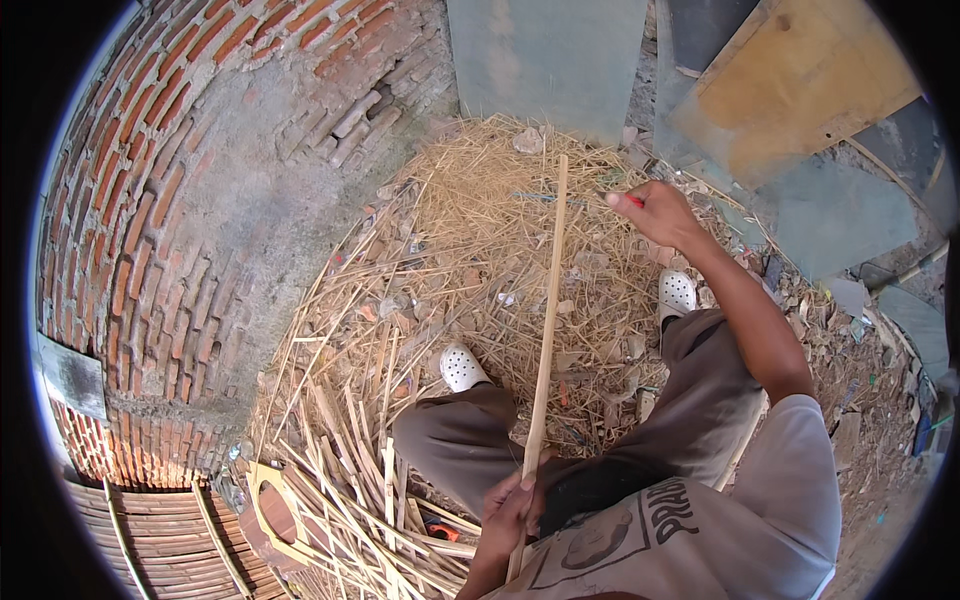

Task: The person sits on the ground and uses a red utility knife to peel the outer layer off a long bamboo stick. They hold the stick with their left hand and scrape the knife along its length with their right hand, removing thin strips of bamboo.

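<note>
My left hand [512, 505] grips the near end of a long thin bamboo strip [548, 310] in front of my lap. The strip runs straight away from me over a heap of straw-like shavings [470, 230]. My right hand [652, 208] is stretched out to the right of the strip's far end, closed on a small red-handled tool that is mostly hidden. It does not touch the strip. My knees in grey-brown trousers and my two white clogs [462, 368] rest on the shavings on either side of the strip.
A brick wall [170, 200] curves along the left. Several cut bamboo strips [350, 480] lie piled at lower left beside a brick. Grey sheets [545, 55] and a wooden board [790, 80] lean at the back and right. Debris covers the ground on the right.
</note>
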Demonstrator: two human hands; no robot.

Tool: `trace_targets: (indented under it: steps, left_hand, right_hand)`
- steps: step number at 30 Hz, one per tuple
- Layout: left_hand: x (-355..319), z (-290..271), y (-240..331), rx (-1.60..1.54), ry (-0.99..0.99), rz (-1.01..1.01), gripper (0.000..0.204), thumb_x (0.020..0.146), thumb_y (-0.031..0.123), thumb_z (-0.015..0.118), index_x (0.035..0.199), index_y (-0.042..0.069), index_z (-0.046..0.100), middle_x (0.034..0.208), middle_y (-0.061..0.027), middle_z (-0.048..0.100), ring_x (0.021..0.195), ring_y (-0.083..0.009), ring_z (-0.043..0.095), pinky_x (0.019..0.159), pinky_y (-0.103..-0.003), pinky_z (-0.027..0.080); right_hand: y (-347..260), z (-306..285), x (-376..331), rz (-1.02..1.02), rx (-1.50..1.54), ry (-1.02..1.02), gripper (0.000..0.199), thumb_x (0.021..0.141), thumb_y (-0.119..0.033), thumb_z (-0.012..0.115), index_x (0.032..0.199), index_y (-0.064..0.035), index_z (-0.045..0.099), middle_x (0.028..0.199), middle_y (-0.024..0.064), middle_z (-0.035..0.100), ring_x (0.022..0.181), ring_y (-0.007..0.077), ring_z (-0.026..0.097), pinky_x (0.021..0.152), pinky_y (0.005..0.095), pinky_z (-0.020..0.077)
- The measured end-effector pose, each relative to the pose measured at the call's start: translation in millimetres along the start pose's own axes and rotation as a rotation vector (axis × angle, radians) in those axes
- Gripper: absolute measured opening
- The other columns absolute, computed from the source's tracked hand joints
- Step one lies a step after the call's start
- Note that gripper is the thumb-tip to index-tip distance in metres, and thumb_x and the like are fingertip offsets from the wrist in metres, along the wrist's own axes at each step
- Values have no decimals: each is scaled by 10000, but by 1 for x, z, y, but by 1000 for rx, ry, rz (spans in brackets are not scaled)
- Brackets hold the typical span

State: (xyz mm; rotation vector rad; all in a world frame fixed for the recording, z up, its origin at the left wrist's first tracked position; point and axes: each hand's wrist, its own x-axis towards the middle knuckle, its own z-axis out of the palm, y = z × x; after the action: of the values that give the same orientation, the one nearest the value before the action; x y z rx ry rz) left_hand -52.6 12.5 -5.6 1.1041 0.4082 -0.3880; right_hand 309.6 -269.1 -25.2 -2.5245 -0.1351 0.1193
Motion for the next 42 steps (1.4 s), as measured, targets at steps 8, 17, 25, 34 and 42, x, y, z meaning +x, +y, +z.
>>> trace_targets:
  steps: [8,17,25,34,42]
  left_hand:
    - [13,15,14,150,-44,69,435,1022,226,412,1361,-44,447,510,6,409,413,-51,356,422,-184,315]
    - [14,17,14,221,-41,100,417,1032,211,398,1370,-28,446,515,27,390,423,-38,342,434,-178,300]
    - [9,17,12,266,-105,75,405,1030,181,395,1376,-24,443,530,40,388,444,-28,341,457,-173,287]
    - [6,7,-3,89,-273,-33,408,1041,235,373,1324,-40,475,528,22,394,442,-42,339,456,-201,290]
    - [23,-1,0,-198,-248,7,409,1043,280,343,1235,-44,501,496,-3,386,383,-78,318,444,-217,314]
  right_hand:
    - [-50,24,-52,-389,-96,28,622,750,-686,625,656,-73,669,506,128,542,522,341,585,547,434,458]
    - [-50,24,-43,-455,-204,110,750,710,-824,530,620,-90,658,477,110,527,512,301,602,517,417,472]
    - [-19,14,7,-122,-82,203,798,732,-828,489,617,-58,664,550,147,590,595,330,629,579,443,485]
    - [37,-12,59,277,145,349,882,775,-850,373,628,-30,664,562,143,592,618,302,633,615,427,483]
    - [-42,-7,-52,-265,25,-31,729,789,-765,513,683,-72,716,594,131,623,663,320,649,665,412,507]
